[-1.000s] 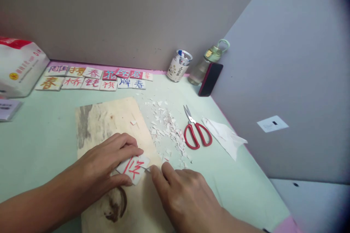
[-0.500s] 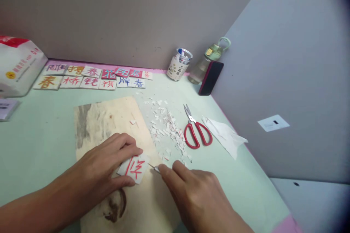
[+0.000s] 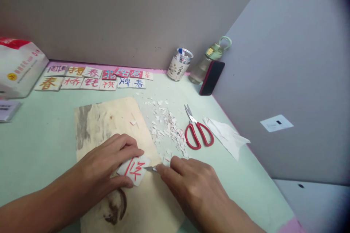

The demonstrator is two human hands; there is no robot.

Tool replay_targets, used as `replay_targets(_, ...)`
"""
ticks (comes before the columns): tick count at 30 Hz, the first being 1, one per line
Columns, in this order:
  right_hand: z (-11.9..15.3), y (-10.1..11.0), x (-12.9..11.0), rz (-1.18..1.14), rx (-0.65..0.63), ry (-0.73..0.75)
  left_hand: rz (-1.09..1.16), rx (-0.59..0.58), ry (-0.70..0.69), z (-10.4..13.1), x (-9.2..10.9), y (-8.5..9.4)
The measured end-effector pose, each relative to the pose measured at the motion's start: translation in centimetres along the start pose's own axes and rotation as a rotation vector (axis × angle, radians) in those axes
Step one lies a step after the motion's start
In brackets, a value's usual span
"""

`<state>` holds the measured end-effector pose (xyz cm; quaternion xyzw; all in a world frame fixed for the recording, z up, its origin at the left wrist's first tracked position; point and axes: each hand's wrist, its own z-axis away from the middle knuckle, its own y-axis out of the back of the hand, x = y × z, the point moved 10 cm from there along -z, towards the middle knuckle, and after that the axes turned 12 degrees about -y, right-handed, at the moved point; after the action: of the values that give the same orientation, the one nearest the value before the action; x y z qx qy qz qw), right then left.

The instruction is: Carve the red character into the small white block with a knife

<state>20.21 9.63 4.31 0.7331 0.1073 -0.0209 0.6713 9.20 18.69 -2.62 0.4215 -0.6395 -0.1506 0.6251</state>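
My left hand (image 3: pixel 115 164) grips a small white tile (image 3: pixel 134 170) bearing red strokes of a written character, thumb on the near edge and fingers on the far edge. The tile is over a wooden board (image 3: pixel 120 113) with dark stains. In my right hand (image 3: pixel 191 185) is a craft knife (image 3: pixel 150 169); its handle is mostly hidden by the fingers. The blade's tip is at the tile's right side, over the red strokes. Just beyond the board lie many white scraps (image 3: pixel 171 127). A tiny offcut (image 3: pixel 133 122) rests on the board.
Red-handled scissors (image 3: pixel 195 127) lie right of the scraps, beside a crumpled tissue (image 3: pixel 226 136). Two rows of character tiles (image 3: pixel 91 83) line the back. A jar (image 3: pixel 178 66), a bottle (image 3: pixel 201 67) and a phone (image 3: pixel 212 78) stand back right. A white bag (image 3: pixel 20 69) is at left.
My right hand has moved slightly left, and the knife's blade has come from beside the tile onto its right part. More of the blade's flat side shows. The left hand keeps its hold.
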Motion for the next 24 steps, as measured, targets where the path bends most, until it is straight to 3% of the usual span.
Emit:
replay_targets(10,0.6,-1.7,1.8,-0.246,-0.060,-0.110,-0.026,0.031,0.009,0.1,0.0,0.3)
replay_targets(24,0.3,-1.8,1.7,-0.274,-0.072,-0.107,0.020,-0.021,-0.013,-0.2,-0.2,-0.1)
